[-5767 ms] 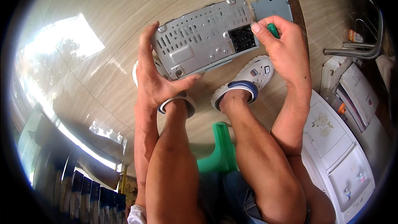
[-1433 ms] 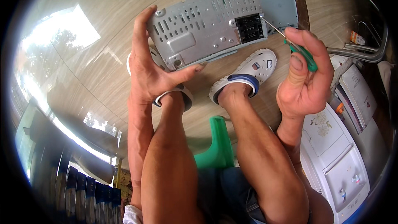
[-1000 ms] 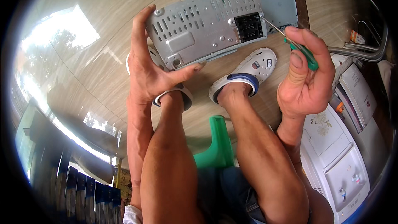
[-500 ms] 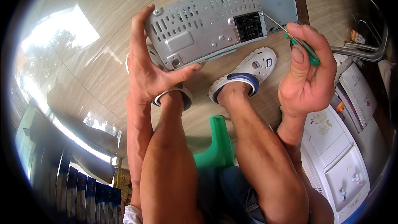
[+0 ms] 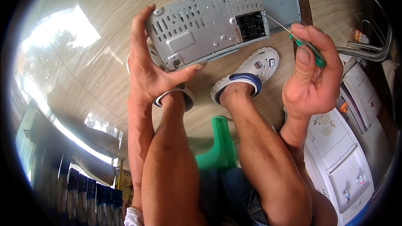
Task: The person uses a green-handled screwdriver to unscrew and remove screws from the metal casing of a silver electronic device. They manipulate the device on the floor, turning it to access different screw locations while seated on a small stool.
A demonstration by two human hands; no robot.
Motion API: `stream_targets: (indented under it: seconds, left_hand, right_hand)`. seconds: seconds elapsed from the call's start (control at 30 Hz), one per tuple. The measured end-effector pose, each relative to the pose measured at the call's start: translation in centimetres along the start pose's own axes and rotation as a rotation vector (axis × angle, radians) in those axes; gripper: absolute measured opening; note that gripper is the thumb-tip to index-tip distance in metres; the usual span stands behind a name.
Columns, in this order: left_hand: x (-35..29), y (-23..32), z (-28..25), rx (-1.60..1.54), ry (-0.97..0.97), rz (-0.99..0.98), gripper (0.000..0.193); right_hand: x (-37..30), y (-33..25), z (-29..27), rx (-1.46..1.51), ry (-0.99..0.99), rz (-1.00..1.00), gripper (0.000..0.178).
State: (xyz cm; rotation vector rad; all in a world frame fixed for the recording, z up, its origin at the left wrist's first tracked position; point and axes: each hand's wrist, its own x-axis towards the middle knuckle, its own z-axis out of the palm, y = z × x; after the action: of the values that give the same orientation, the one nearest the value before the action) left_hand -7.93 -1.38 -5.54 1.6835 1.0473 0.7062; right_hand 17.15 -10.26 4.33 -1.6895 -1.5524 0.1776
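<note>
Grey metal car-stereo chassis (image 5: 209, 21) at 12 o'clock, above white clogs (image 5: 251, 71) — left hand (image 5: 150, 71) cradles its left end, fingers spread, thumb under lower edge. Right hand (image 5: 312, 79) at 3 o'clock, fingers curled around green-handled screwdriver (image 5: 299, 39) — tip near chassis's right end.

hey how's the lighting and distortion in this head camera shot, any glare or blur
Head view: strong fisheye bend, black corners; bright window glare on the glossy floor at left; the metal chassis, left hand and right hand with the green screwdriver are evenly lit and sharp; edges soften toward the rim.
</note>
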Motion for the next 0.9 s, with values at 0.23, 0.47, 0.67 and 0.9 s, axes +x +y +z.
stream_targets:
  seconds: [0.23, 0.47, 0.67, 0.9]
  left_hand:
    - [-0.07, 0.01, -0.04, 0.017, -0.004, -0.005, 0.135]
    - [-0.08, 0.04, -0.08, 0.013, -0.004, -0.014, 0.136]
    - [-0.06, -0.01, -0.05, 0.017, -0.006, -0.004, 0.136]
    - [-0.1, -0.21, 0.06, -0.01, 0.003, 0.0, 0.135]
  right_hand:
    - [0.07, 0.02, 0.08, 0.002, 0.01, 0.007, 0.03]
    - [0.15, -0.18, 0.15, 0.014, 0.013, 0.031, 0.029]
    - [0.33, -0.14, 0.27, -0.005, 0.014, 0.027, 0.03]
    - [0.59, -0.05, 0.46, -0.016, 0.027, 0.03, 0.029]
